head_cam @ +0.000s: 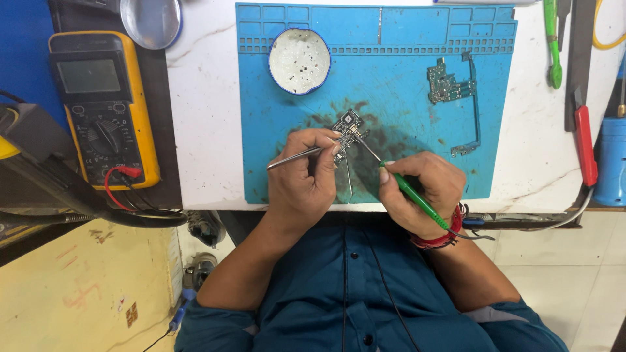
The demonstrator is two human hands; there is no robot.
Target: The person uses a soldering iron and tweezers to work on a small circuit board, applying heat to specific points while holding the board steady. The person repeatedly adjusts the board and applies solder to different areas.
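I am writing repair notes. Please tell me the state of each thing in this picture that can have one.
Left hand: closed on thin metal tweezers.
Right hand: closed on green-handled pen-shaped tool, tip on small dark circuit board.
Yellow multimeter: screen blank, red lead plugged in.
Round white dish: nearly empty, dark specks.
Green circuit board: lying bare, untouched.
Blue work mat: flat, stained dark.

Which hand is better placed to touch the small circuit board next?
Probably the right hand: its green-handled iron already points its tip at the small circuit board. The left hand is busy bracing it with tweezers.
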